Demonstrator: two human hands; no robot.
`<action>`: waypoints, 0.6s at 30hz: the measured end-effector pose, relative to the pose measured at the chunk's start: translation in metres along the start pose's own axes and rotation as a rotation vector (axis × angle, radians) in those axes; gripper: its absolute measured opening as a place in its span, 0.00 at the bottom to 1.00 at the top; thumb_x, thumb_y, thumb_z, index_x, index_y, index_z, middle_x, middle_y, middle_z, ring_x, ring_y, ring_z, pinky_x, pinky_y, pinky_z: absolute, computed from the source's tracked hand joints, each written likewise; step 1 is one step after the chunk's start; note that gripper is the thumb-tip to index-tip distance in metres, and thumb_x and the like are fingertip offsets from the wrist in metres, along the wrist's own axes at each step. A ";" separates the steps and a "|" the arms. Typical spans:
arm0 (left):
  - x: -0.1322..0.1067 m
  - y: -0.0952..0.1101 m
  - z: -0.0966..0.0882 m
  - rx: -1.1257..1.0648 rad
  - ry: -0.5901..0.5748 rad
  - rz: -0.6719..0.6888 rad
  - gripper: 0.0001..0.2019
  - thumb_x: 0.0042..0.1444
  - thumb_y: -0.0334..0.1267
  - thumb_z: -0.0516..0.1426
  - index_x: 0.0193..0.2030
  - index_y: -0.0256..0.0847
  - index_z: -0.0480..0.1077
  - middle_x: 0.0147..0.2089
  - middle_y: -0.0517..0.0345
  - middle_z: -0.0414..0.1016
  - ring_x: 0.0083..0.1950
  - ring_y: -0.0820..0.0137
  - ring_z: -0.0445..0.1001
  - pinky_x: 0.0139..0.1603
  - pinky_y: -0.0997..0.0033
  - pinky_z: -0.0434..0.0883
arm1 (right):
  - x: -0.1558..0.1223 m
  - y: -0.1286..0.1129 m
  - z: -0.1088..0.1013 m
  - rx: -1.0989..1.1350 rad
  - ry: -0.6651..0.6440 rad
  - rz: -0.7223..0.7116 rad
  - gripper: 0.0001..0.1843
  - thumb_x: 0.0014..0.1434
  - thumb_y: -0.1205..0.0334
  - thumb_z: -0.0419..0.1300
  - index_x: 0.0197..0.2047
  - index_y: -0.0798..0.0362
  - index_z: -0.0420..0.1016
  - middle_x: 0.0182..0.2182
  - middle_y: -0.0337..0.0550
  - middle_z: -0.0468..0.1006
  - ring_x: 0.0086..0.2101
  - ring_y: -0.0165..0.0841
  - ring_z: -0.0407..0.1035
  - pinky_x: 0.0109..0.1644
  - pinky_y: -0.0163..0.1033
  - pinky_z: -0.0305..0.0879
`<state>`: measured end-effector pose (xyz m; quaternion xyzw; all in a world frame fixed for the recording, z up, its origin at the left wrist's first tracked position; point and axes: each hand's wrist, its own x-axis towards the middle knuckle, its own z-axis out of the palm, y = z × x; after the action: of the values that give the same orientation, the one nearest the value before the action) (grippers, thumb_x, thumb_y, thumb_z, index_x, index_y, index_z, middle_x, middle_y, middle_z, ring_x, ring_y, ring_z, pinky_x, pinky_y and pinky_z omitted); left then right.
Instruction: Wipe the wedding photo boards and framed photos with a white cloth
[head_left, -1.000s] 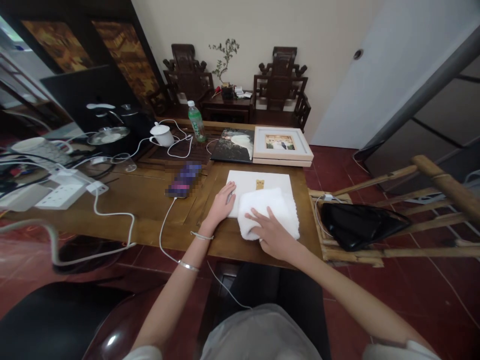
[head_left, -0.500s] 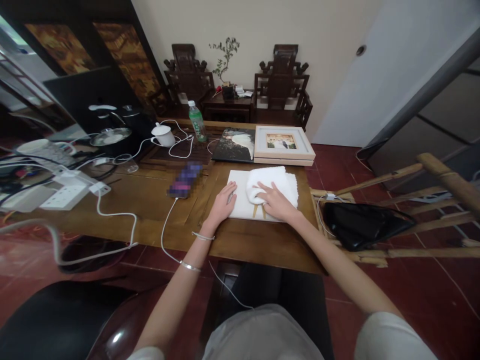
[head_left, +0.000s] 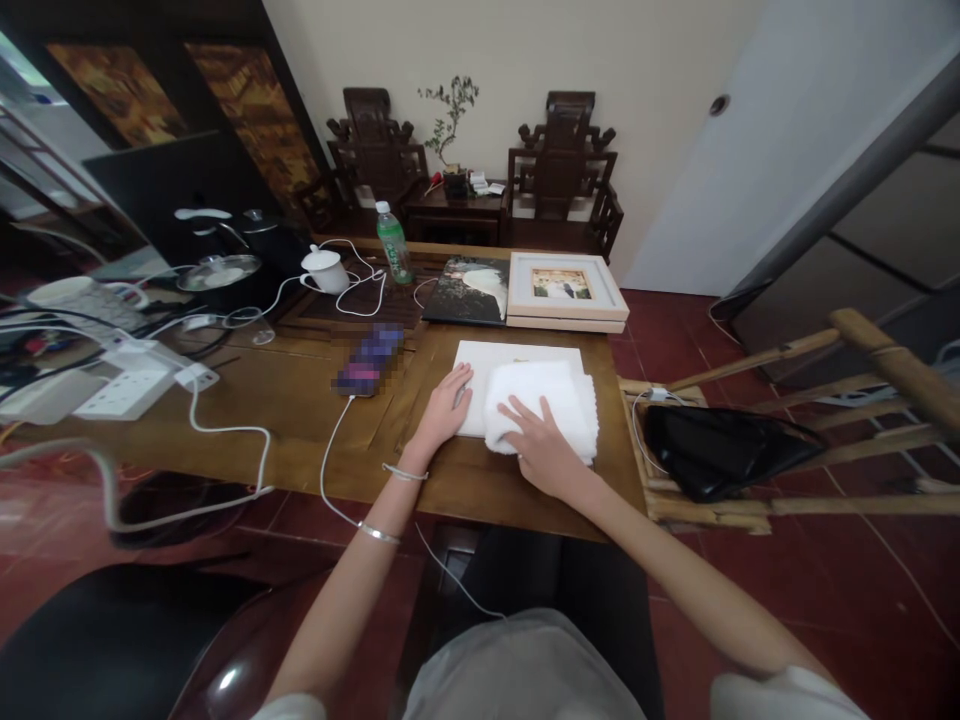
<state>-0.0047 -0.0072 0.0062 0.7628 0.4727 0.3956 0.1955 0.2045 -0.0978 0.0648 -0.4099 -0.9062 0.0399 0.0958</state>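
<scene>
A white flat board (head_left: pixel 510 355) lies on the wooden table (head_left: pixel 300 410) in front of me. A folded white towel (head_left: pixel 559 400) rests on its near right part. My right hand (head_left: pixel 540 445) presses flat on the towel's near edge, fingers spread. My left hand (head_left: pixel 446 400) lies flat on the board's left edge, fingers stretched out, holding the board down.
Behind the board are a framed photo (head_left: pixel 564 290) on a box and a dark picture (head_left: pixel 469 290). A charging phone (head_left: pixel 367 360), green bottle (head_left: pixel 392 243), white teapot (head_left: pixel 326 268), kettle and power strips (head_left: pixel 124 385) with cables crowd the left. A black bag (head_left: pixel 712 450) sits on a bamboo chair at right.
My right hand slid the towel away across the board, then drew it back toward me. My left hand stayed on the board's left edge.
</scene>
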 end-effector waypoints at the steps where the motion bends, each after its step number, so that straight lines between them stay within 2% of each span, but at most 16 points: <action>1: 0.000 0.000 0.000 0.004 -0.003 0.002 0.19 0.61 0.36 0.50 0.56 0.34 0.70 0.63 0.43 0.67 0.67 0.59 0.63 0.69 0.53 0.58 | -0.002 -0.003 -0.002 0.007 -0.011 -0.005 0.23 0.49 0.80 0.49 0.45 0.57 0.75 0.65 0.57 0.60 0.67 0.51 0.45 0.64 0.72 0.40; 6: 0.000 -0.002 0.000 0.005 0.004 0.006 0.19 0.61 0.36 0.50 0.56 0.37 0.70 0.63 0.46 0.68 0.67 0.60 0.63 0.68 0.53 0.59 | 0.000 0.004 -0.005 0.076 -0.014 -0.018 0.25 0.48 0.81 0.49 0.46 0.55 0.75 0.64 0.54 0.62 0.67 0.46 0.46 0.66 0.69 0.40; 13: 0.000 -0.001 0.000 -0.008 0.016 0.006 0.19 0.61 0.37 0.50 0.56 0.37 0.70 0.63 0.47 0.68 0.67 0.60 0.63 0.69 0.53 0.58 | 0.041 0.043 -0.006 0.065 -0.024 0.044 0.27 0.49 0.81 0.49 0.50 0.57 0.74 0.64 0.58 0.62 0.66 0.46 0.47 0.65 0.68 0.41; 18: 0.000 0.000 0.000 -0.006 0.003 0.003 0.19 0.61 0.36 0.50 0.56 0.34 0.70 0.63 0.43 0.68 0.67 0.59 0.63 0.69 0.52 0.58 | 0.058 0.047 -0.007 -0.001 -0.014 0.073 0.27 0.50 0.81 0.49 0.52 0.59 0.72 0.64 0.59 0.62 0.67 0.47 0.46 0.64 0.69 0.42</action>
<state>-0.0051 -0.0072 0.0064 0.7623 0.4707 0.3985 0.1964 0.2032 -0.0237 0.0725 -0.4424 -0.8914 0.0456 0.0878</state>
